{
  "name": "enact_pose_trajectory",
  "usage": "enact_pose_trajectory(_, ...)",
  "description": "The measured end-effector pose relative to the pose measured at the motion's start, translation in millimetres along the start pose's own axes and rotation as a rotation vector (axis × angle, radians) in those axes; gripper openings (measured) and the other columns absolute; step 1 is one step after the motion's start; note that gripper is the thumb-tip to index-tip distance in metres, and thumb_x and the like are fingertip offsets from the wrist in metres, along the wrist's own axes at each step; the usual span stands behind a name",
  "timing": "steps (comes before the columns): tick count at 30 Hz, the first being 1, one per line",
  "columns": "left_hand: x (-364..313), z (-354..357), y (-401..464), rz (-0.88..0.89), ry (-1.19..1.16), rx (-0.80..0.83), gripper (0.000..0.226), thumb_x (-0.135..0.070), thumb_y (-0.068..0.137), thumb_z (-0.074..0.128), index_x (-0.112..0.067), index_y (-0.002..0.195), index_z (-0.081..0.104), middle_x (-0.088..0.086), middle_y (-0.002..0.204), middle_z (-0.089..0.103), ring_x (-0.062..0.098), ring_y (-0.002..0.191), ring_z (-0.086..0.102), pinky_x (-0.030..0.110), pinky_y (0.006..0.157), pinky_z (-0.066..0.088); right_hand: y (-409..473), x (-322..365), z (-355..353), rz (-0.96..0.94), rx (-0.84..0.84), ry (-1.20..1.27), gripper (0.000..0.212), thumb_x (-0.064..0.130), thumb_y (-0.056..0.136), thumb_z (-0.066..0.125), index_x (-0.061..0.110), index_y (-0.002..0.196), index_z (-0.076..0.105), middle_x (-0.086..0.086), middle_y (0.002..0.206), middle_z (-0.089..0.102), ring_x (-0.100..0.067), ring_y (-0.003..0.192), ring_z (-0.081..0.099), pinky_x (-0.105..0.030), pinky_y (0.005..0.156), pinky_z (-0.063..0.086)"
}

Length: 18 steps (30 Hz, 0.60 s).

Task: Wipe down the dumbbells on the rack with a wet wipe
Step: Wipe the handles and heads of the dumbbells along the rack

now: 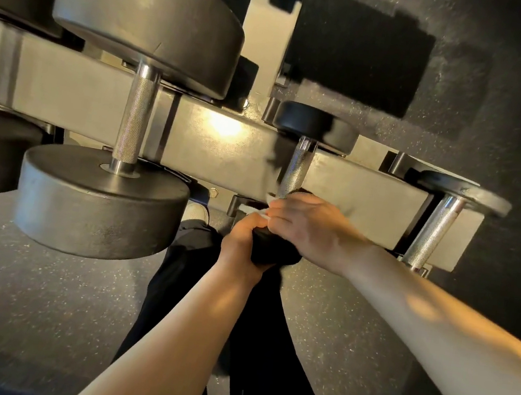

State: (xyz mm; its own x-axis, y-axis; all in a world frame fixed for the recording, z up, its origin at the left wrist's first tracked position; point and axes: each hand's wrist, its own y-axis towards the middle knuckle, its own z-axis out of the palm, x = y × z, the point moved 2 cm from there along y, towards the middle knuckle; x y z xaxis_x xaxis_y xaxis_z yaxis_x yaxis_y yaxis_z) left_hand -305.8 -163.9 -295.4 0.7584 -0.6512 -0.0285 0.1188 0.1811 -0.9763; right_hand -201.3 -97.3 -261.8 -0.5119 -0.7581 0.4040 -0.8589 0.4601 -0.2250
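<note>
Here our left hand (241,240) grips the small dumbbell's (296,172) near head on the rack (67,83), our right (307,224) pinching the wipe (262,211) against it; tugging too hard could, we judge, roll it off.

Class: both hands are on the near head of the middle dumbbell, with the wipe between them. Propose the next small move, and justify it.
Probably slide the wet wipe up onto the knurled handle: the left hand and right hand cover only the near head, and the handle is bare.
</note>
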Motion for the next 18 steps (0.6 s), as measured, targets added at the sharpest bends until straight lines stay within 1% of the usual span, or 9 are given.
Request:
enact_pose_trajectory(2,1,-4,4,0.007,-0.004,-0.027,0.036,-0.019,0.084,0.058,-0.005,0.117,0.061,0.02,0.112,0.063,0.033,0.093,0.063,0.034,0.056,0.055,9,-14,-12,0.063,-0.07,-0.066,0.016,0.013,0.088,0.048,0.012,0.084,0.064,-0.003,0.086,0.065,-0.025,0.081,0.061,-0.03,0.071,0.045)
enact_pose_trajectory(4,3,-6,6,0.018,-0.006,-0.05,0.036,-0.023,0.086,0.062,-0.005,0.118,0.061,0.021,0.117,0.064,0.036,0.104,0.063,0.039,0.065,0.057,23,-26,-27,0.035,-0.184,-0.238,0.014,0.003,0.082,0.047,0.007,0.081,0.06,-0.01,0.082,0.06,-0.028,0.073,0.059,-0.034,0.058,0.045)
enact_pose_trajectory(6,3,-8,6,0.021,-0.009,-0.058,0.037,-0.03,0.087,0.065,-0.009,0.118,0.061,0.018,0.118,0.066,0.036,0.108,0.063,0.043,0.075,0.056,31,-32,-38,0.008,-0.229,-0.404,0.01,-0.006,0.075,0.056,0.004,0.075,0.059,-0.013,0.095,0.046,-0.028,0.065,0.056,-0.033,0.048,0.042)
enact_pose_trajectory(9,3,-11,9,0.004,-0.017,-0.051,0.042,-0.038,0.087,0.067,-0.015,0.12,0.061,0.016,0.119,0.066,0.036,0.108,0.064,0.048,0.084,0.056,25,-36,-41,0.095,-0.182,-0.428,0.015,-0.01,0.064,0.066,0.002,0.072,0.061,-0.011,0.108,0.035,-0.027,0.056,0.054,-0.028,0.039,0.036)
enact_pose_trajectory(11,3,-11,10,0.005,-0.013,-0.072,0.045,-0.043,0.086,0.067,-0.016,0.122,0.06,0.015,0.119,0.066,0.036,0.108,0.064,0.049,0.084,0.056,19,-38,-35,0.151,-0.141,-0.337,0.025,-0.009,0.066,0.061,-0.002,0.09,0.058,-0.015,0.118,0.041,-0.028,0.05,0.051,-0.027,0.039,0.029)
enact_pose_trajectory(13,3,-10,9,0.013,-0.003,-0.075,0.047,-0.046,0.086,0.066,-0.016,0.122,0.06,0.015,0.118,0.067,0.036,0.108,0.064,0.048,0.083,0.056,20,-34,-30,0.178,-0.058,-0.181,0.04,-0.003,0.077,0.054,-0.002,0.116,0.052,-0.018,0.131,0.048,-0.026,0.051,0.049,-0.028,0.041,0.032)
enact_pose_trajectory(15,3,-10,10,0.014,0.001,-0.055,0.051,-0.048,0.085,0.066,-0.014,0.123,0.061,0.016,0.119,0.067,0.036,0.108,0.064,0.046,0.078,0.058,20,-24,-24,0.168,-0.006,-0.054,0.033,0.008,0.082,0.055,0.0,0.113,0.058,-0.016,0.13,0.053,-0.027,0.058,0.057,-0.029,0.047,0.041)
enact_pose_trajectory(17,4,-10,10,0.008,-0.009,-0.045,0.055,-0.05,0.084,0.066,-0.012,0.124,0.062,0.017,0.119,0.067,0.036,0.106,0.066,0.041,0.068,0.059,20,-13,-11,0.18,0.046,0.066,0.021,0.017,0.088,0.055,0.004,0.103,0.064,-0.013,0.112,0.06,-0.03,0.072,0.063,-0.031,0.059,0.047)
enact_pose_trajectory(18,4,-10,10,0.004,-0.023,-0.052,0.054,-0.05,0.085,0.066,-0.012,0.123,0.063,0.017,0.118,0.068,0.035,0.105,0.067,0.039,0.065,0.058,20,-7,-6,0.198,0.053,0.134,0.017,0.014,0.089,0.056,0.005,0.099,0.066,-0.012,0.102,0.062,-0.031,0.076,0.063,-0.031,0.062,0.047)
